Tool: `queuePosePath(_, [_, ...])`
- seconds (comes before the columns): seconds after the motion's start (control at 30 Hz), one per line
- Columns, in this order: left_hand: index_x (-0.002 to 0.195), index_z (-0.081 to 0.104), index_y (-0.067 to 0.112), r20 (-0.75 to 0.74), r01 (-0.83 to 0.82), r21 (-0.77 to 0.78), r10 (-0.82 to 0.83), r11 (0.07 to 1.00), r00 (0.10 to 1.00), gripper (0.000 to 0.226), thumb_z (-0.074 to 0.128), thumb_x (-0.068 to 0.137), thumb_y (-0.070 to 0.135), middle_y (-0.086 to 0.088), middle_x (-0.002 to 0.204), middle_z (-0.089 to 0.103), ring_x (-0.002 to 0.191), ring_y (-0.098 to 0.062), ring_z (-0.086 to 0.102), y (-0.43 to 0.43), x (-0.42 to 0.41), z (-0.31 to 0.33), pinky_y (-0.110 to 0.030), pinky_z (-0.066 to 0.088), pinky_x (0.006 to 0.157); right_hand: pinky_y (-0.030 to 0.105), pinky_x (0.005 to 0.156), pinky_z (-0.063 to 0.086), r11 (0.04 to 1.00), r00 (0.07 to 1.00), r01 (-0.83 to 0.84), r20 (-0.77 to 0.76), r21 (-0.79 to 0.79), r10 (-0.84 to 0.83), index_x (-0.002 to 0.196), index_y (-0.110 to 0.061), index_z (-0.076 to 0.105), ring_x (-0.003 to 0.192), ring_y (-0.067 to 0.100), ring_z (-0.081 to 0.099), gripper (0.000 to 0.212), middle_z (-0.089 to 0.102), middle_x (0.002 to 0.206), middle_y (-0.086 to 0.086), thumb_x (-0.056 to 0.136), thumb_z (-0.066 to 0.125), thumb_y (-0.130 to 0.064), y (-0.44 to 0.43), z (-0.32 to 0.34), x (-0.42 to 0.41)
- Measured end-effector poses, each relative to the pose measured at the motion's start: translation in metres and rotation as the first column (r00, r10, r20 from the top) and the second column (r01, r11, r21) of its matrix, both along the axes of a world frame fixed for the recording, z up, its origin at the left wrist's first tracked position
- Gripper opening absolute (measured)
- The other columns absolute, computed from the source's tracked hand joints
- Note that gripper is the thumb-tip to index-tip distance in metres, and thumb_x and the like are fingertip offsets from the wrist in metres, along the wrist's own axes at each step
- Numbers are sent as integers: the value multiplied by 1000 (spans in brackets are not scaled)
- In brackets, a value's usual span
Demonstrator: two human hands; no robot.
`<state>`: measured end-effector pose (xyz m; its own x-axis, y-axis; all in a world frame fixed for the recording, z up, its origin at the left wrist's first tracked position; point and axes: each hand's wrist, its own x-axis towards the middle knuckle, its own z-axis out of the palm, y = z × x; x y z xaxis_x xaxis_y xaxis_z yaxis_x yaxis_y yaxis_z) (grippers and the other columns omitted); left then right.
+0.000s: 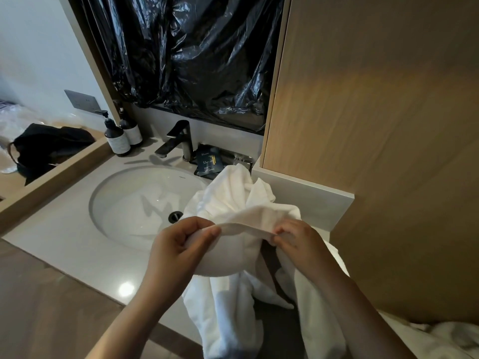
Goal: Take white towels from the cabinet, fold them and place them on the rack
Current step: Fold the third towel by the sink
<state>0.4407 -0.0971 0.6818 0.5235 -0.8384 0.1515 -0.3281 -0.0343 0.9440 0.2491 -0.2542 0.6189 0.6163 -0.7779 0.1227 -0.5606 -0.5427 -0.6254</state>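
Note:
A white towel (233,203) lies crumpled on the right part of the sink counter (77,242) and hangs down over its front edge. My left hand (178,244) pinches the towel's near edge between thumb and fingers. A short way to the right, my right hand (295,242) pinches the same edge with curled fingers. The stretch of edge between both hands is pulled fairly taut. More white cloth (440,338) shows at the bottom right corner. The wooden cabinet door (375,112) stands to the right. No rack is in view.
A round white basin (134,203) with a dark faucet (176,141) sits left of the towel. Two pump bottles (119,136) stand at the back left, a dark packet (207,164) behind the towel. Black plastic sheeting (186,53) covers the mirror. A black bag (49,146) lies far left.

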Motion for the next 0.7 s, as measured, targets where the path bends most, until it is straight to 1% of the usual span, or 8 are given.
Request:
queuePosePath(0.1, [74,71,27,32,-41,20,41,999,999,10,67,81,33,8,70,69,66,-2,61,0,5,-3,-12,43,57,6,63,34,998,999,43,-23,42,-42,80,-27,57,74,-2,54,16,58,77,-14,94,63,-24,-1,-3,-11])
queuePosePath(0.23, [76,70,29,161,-121,73,108,990,981,17,70,87,16,14,73,68,73,-3,62,-5,8,-12,-14,44,61,13,51,33,991,957,109,262,76,-125,79,-25,52,58,1,50,20,54,64,-12,99,54,-23,8,15,-15])
queuePosePath(0.3, [84,69,29,227,-148,102,122,984,966,14,69,87,15,9,69,64,74,-3,59,-8,6,-14,-12,42,60,10,53,34,994,914,110,391,24,-110,83,-23,56,61,0,52,16,57,69,-17,99,54,-26,14,33,-14])
queuePosePath(0.37, [94,68,30,323,-158,104,117,982,939,14,71,85,20,8,73,58,79,1,55,-11,1,-12,-7,38,64,4,57,36,996,889,93,452,-17,-75,88,-18,62,68,-4,56,16,60,73,-22,95,54,-29,20,49,-12])
queuePosePath(0.43, [105,67,30,422,-93,67,56,993,905,24,73,82,32,12,87,56,89,7,52,-15,-6,-6,-2,35,71,3,62,39,997,882,76,467,-31,-53,92,-14,67,75,-2,60,22,62,75,-21,93,55,-32,24,61,-11])
queuePosePath(0.53, [121,63,31,427,93,27,-96,995,899,44,67,80,47,20,114,57,104,17,49,-22,-21,5,1,35,80,6,66,42,999,877,24,481,-34,-5,93,-16,69,81,1,63,18,67,83,-15,94,58,-30,29,72,-12])
queuePosePath(0.6, [125,60,34,362,189,32,-187,982,913,49,65,80,52,28,117,60,99,17,53,-28,-33,9,0,37,79,6,67,43,1000,873,-13,488,-29,25,93,-19,69,82,-1,63,13,67,83,-16,94,59,-27,32,78,-13])
queuePosePath(0.7, [113,65,37,277,240,35,-240,970,930,34,65,82,50,26,93,66,71,-1,62,-35,-46,11,-5,40,65,6,69,43,998,875,-38,481,-50,57,93,-18,70,83,0,64,14,68,83,-16,91,61,-28,34,83,-15])
